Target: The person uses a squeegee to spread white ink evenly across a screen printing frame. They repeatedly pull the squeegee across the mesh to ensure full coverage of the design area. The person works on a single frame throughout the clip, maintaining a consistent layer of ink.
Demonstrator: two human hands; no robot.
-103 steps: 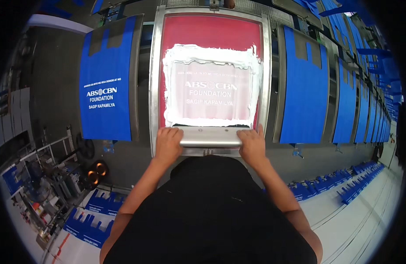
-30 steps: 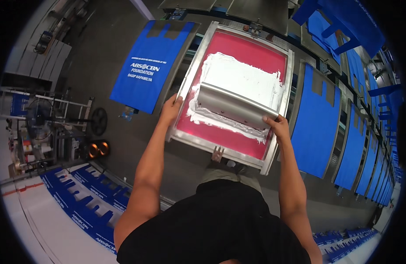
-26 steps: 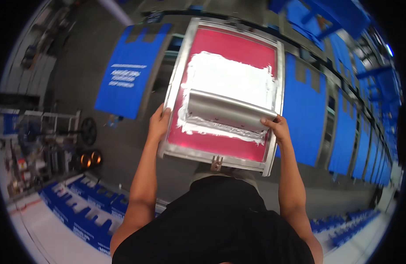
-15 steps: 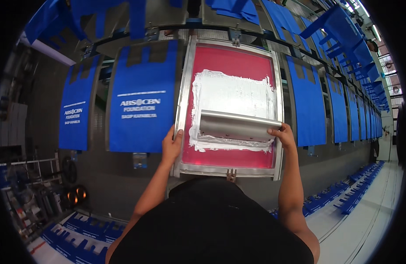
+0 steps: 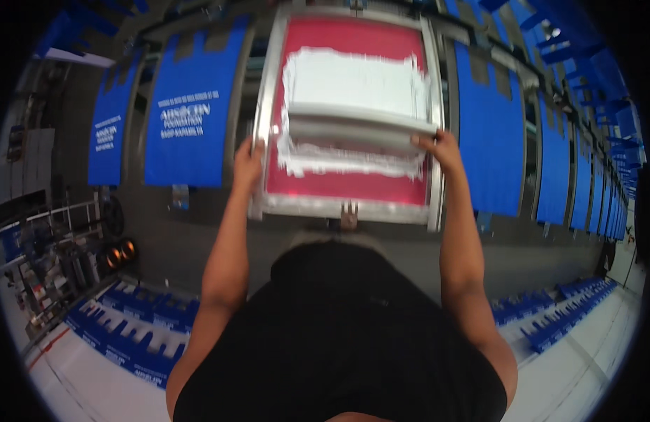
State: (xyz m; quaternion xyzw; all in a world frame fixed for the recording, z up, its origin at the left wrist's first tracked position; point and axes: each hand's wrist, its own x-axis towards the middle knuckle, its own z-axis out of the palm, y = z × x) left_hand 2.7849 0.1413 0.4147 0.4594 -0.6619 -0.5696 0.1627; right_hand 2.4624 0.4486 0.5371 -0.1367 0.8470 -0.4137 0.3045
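My left hand point(image 5: 248, 160) is closed on the left side rail of the silver screen frame point(image 5: 270, 98). My right hand point(image 5: 437, 148) grips the right end of a long metal squeegee point(image 5: 349, 126) at the frame's right side, thumb over the bar. The squeegee lies across the lower middle of the red screen point(image 5: 349, 188), within a thick, rough-edged patch of white paste point(image 5: 349, 81). A metal clamp point(image 5: 349, 214) sits at the frame's near edge. The picture is blurred by motion.
Boards with blue cut bags flank the screen: printed ones point(image 5: 187, 148) left, unprinted ones point(image 5: 490, 141) in a row to the right. Blue bags point(image 5: 557, 42) hang at top right. Low rows of bags point(image 5: 128, 323) lie behind me on both sides. Equipment with two orange-ringed discs point(image 5: 121, 251) stands lower left.
Since 3.4 seconds ago my left hand has moved onto the frame's side, the squeegee has shifted up the screen, and white covers the stencil. In the last half second the frame has risen in view.
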